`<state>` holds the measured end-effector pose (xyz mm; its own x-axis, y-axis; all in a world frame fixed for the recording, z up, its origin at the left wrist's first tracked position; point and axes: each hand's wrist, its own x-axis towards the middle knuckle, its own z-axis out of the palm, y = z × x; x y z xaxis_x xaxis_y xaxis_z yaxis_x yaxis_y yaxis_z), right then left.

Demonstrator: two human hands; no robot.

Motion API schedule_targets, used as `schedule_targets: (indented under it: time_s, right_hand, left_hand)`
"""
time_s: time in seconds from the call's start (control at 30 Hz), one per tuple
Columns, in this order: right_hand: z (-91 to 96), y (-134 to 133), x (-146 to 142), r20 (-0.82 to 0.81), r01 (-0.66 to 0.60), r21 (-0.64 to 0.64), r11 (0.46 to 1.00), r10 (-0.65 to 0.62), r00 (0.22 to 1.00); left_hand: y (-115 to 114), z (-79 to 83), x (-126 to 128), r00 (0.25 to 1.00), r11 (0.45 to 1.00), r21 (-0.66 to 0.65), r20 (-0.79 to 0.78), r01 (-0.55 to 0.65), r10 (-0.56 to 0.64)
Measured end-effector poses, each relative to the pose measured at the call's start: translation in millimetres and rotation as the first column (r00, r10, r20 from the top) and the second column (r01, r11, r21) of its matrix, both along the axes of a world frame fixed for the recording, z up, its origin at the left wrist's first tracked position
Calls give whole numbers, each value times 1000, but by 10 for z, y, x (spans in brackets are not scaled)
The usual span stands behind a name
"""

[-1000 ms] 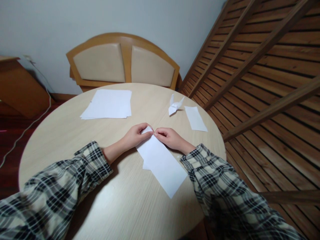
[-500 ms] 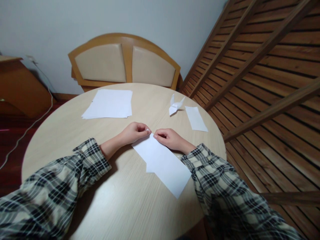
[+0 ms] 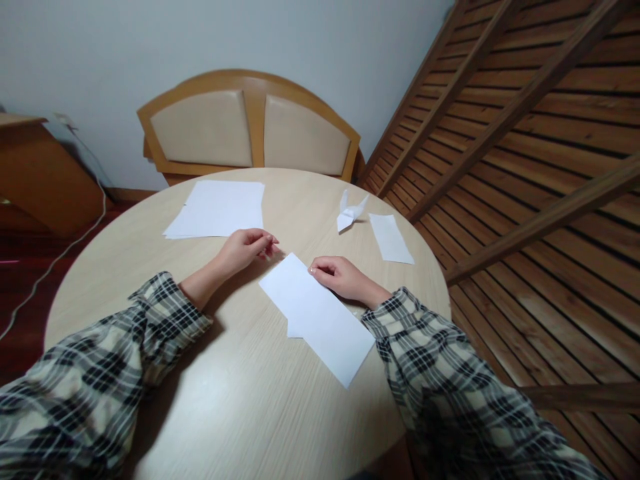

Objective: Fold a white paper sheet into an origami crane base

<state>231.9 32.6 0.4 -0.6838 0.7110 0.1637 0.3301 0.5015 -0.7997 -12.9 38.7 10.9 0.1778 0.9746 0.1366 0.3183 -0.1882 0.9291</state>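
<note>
A folded white sheet of paper [image 3: 315, 317] lies at an angle on the round light-wood table [image 3: 240, 393], in front of me. My right hand [image 3: 343, 279] is curled, and its fingertips pinch the sheet's far right edge. My left hand [image 3: 246, 247] has come off the sheet and hovers just left of its far corner, fingers loosely bent and holding nothing. Both of my sleeves are plaid.
A stack of white sheets [image 3: 217, 208] lies at the far left of the table. A folded paper crane [image 3: 350, 212] and a small paper strip [image 3: 391, 237] sit at the far right. A padded wooden chair [image 3: 250, 130] stands behind the table, and a slatted wooden frame [image 3: 525, 133] is on the right.
My left hand let go of the sheet's far corner and moved left, away from it. The sheet now lies flat, with my right hand still on its edge.
</note>
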Motion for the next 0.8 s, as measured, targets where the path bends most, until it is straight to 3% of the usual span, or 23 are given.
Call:
schedule_targets:
  time_s: [0.07, 0.13, 0.3, 0.5, 0.8]
  right_hand:
    - [-8, 10, 6, -29, 36, 11, 999, -36, 999]
    - [-10, 15, 6, -53, 73, 18, 997, -72, 996]
    - [0, 12, -9, -110, 158, -4, 987, -158, 981]
    - [-5, 15, -17, -165, 197, -22, 980, -198, 966]
    - [-30, -33, -94, -113, 126, -13, 992, -127, 985]
  left_hand:
    - [4, 3, -12, 996, 998, -11, 64, -62, 62]
    - [-9, -4, 4, 994, 998, -48, 102, -42, 46]
    - [-49, -68, 62, 972, 978, -118, 181, 171, -148]
    - [-67, -170, 102, 874, 883, -275, 419, 380, -245]
    - [-205, -78, 309, 915, 916, -254, 342, 309, -214]
